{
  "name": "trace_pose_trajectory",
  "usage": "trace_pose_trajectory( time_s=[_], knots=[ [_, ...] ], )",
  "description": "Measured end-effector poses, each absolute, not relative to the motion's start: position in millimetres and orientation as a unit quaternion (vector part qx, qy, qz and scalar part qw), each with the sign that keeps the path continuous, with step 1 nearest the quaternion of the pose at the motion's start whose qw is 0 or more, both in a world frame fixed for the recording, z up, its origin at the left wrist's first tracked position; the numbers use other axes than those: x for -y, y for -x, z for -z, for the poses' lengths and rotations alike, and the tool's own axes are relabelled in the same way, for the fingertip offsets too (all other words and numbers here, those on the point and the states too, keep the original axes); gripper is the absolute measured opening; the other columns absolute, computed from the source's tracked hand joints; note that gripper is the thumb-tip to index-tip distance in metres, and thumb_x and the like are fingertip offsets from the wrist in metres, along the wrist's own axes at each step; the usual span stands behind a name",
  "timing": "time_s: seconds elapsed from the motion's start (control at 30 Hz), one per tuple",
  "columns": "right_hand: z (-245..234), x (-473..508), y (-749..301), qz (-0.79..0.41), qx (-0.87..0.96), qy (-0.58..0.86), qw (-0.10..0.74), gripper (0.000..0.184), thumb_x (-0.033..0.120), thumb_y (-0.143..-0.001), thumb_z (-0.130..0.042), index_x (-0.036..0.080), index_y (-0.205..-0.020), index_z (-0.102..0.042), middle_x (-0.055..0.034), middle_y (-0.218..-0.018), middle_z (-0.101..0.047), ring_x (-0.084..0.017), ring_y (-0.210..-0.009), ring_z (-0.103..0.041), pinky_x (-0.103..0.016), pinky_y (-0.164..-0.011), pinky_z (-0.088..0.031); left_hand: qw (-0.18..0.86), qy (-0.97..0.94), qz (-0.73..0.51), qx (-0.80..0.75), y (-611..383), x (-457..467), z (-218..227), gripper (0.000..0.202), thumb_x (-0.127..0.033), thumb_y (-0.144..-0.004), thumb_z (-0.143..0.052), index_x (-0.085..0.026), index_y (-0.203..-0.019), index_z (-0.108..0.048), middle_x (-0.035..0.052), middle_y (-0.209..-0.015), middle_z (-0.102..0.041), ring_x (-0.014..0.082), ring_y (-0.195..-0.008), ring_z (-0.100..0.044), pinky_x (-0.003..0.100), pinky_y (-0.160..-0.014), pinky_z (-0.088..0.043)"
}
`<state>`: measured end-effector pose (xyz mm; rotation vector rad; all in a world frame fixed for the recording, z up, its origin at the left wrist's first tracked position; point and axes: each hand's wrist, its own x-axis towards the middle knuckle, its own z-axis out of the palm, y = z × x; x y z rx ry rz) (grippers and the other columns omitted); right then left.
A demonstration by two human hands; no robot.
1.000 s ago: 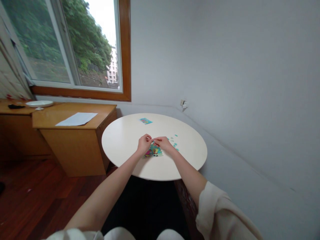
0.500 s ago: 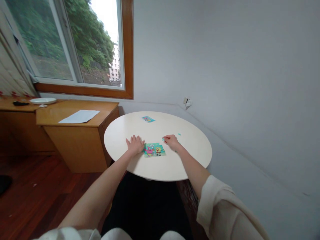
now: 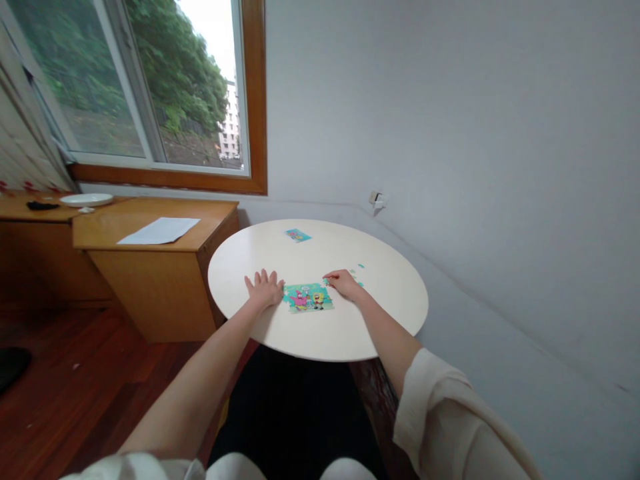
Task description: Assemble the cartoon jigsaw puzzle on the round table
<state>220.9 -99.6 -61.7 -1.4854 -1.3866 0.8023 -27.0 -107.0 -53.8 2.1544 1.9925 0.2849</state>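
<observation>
A partly joined jigsaw puzzle (image 3: 307, 300), with a pink starfish and a yellow sponge figure on turquoise, lies on the round white table (image 3: 320, 337). My left hand (image 3: 265, 289) rests spread on the tabletop at the puzzle's left edge. At the upper right corner my right hand (image 3: 344, 283) pinches a small turquoise puzzle piece (image 3: 327, 282), mostly covered by the fingers. Several loose puzzle pieces (image 3: 361, 266) lie just beyond and beside the right hand. Farther back on the table is a small picture card (image 3: 298, 235) in similar colours.
Left of the table stands a wooden desk (image 3: 150, 287) with a white paper sheet (image 3: 161, 231) and a white plate (image 3: 87, 200). The wall behind carries a socket with a plug (image 3: 379, 200). A window (image 3: 150, 87) is at the upper left.
My left hand has slid slightly left, off the puzzle's edge. The right hand has shifted a little left with the piece, closer to the puzzle's upper right corner.
</observation>
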Motion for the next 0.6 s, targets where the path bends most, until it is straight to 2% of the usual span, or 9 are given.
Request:
trace_pose_trajectory(
  time_s=[0.3, 0.47, 0.6],
  knots=[
    [64, 96, -223, -0.313, 0.559, 0.614, 0.461, 0.009, 0.013, -0.061, -0.064, 0.014, -0.063, -0.073, 0.0003, -0.046, -0.061, -0.011, -0.047, -0.052, -0.023, -0.051, -0.043, 0.081, -0.73, -0.103, -0.671, 27, 103, 59, 0.06, -0.045, -0.089, -0.031, -0.021, -0.143, -0.036, 0.0166, -0.154, -0.021, 0.0399, -0.142, -0.015, 0.068, -0.107, -0.004],
    [66, 96, -230, -0.252, 0.543, 0.624, 0.502, 0.019, 0.019, -0.068, -0.057, 0.015, -0.077, -0.074, -0.0017, -0.059, -0.067, -0.015, -0.058, -0.06, -0.027, -0.062, -0.047, 0.092, -0.734, -0.096, -0.667, 26, 108, 52, 0.061, -0.046, -0.09, -0.029, -0.021, -0.145, -0.033, 0.017, -0.155, -0.018, 0.0395, -0.142, -0.014, 0.066, -0.109, -0.004],
    [68, 99, -235, -0.225, 0.54, 0.622, 0.521, 0.021, 0.023, -0.069, -0.055, 0.016, -0.078, -0.073, -0.0033, -0.065, -0.07, -0.016, -0.063, -0.062, -0.029, -0.066, -0.048, 0.095, -0.73, -0.104, -0.669, 25, 111, 48, 0.06, -0.046, -0.089, -0.03, -0.022, -0.144, -0.035, 0.0161, -0.154, -0.021, 0.0402, -0.141, -0.016, 0.067, -0.108, -0.005]
  ],
)
